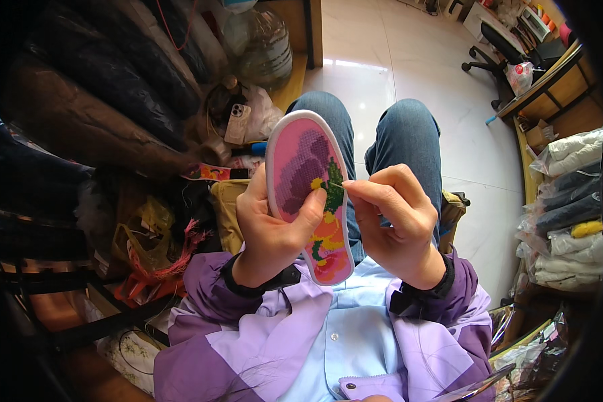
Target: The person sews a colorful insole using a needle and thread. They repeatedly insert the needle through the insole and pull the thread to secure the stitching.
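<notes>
My left hand (276, 228) grips an embroidered shoe insole (296, 151) by its left edge, thumb on the stitched face and the other fingers behind it. The insole is pink with a white border and carries a purple flower, green leaves and orange and yellow blooms. At its right edge my right hand (399, 221) pinches a thin needle (335, 185) between thumb and forefinger. The needle's far end lies over the green leaf stitches near my left thumb; whether it pierces the cloth I cannot tell. Both hands are above my lap.
Wrapped fabric rolls (105, 90) lean at the left, beside a large water bottle (261, 47). A phone (237, 123) lies among bags, near another patterned piece (208, 172). Pink thread (181, 251) hangs at lower left. Bagged folded goods (568, 201) fill the right shelf; an office chair (492, 70) stands beyond.
</notes>
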Demonstrator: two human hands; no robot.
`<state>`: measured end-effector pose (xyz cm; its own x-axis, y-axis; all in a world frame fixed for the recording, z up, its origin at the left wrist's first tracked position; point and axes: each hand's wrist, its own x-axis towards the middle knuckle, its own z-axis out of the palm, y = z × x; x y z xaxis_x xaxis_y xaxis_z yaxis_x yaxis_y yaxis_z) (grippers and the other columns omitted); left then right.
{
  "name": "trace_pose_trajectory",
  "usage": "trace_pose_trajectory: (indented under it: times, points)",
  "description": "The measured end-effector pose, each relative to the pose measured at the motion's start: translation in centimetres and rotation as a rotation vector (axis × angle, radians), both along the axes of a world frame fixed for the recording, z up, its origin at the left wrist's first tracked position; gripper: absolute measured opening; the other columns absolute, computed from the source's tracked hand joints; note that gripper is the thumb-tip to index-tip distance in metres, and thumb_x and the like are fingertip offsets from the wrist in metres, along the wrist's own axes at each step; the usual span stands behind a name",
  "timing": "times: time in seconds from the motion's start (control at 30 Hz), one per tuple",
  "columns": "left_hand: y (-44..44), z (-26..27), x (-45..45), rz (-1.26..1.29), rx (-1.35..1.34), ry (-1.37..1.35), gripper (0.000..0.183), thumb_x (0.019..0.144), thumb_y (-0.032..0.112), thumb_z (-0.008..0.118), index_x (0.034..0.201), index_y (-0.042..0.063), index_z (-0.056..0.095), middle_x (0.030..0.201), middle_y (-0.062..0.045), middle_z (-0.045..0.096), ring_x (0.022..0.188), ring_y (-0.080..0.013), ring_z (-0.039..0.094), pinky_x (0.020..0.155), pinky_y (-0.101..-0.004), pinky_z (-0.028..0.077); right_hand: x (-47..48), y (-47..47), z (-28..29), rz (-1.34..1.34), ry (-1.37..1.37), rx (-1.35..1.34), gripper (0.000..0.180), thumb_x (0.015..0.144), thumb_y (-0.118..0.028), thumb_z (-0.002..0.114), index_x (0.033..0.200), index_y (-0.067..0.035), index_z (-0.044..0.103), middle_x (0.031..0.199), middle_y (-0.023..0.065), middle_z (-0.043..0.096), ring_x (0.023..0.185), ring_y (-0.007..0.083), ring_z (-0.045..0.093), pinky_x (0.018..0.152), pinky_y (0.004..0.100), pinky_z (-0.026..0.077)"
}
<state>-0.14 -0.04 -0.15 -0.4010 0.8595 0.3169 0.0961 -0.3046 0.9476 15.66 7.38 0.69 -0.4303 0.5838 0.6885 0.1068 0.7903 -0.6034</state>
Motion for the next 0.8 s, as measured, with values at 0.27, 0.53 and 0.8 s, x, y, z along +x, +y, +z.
trace_pose_trajectory:
  times: [0.27, 0.53, 0.8]
  points:
    - [-0.12, 0.18, 0.21, -0.001, 0.042, 0.033, 0.026, 0.083, -0.005, 0.07, 0.107, -0.003, 0.059, 0.095, -0.006, 0.068, 0.081, -0.0067, 0.062, 0.071, -0.022, 0.052, 0.15, 0.0, -0.22, 0.011, -0.018, 0.047, 0.035, 0.069, 0.02, 0.068, 0.097, 0.0, 0.072, 0.077, 0.0079, 0.056, 0.062, 0.0161, 0.058, 0.053, 0.0249, 0.045]
    - [-0.16, 0.2, 0.22, 0.022, 0.057, 0.086, 0.025, 0.083, -0.004, 0.071, 0.104, -0.002, 0.059, 0.093, -0.007, 0.07, 0.08, -0.0068, 0.063, 0.069, -0.0228, 0.052, 0.19, -0.04, -0.26, 0.015, -0.015, 0.062, 0.035, 0.069, 0.02, 0.068, 0.098, 0.0, 0.072, 0.077, 0.0076, 0.055, 0.062, 0.0159, 0.057, 0.053, 0.0249, 0.045]
    - [-0.11, 0.03, 0.3, 0.077, 0.089, 0.184, 0.021, 0.08, -0.004, 0.072, 0.096, -0.001, 0.059, 0.081, -0.007, 0.069, 0.07, -0.0087, 0.064, 0.062, -0.0243, 0.051, 0.0, -0.07, 0.13, 0.014, -0.013, 0.06, 0.036, 0.068, 0.021, 0.066, 0.097, 0.0, 0.071, 0.076, 0.0087, 0.054, 0.061, 0.0171, 0.057, 0.052, 0.0252, 0.044]
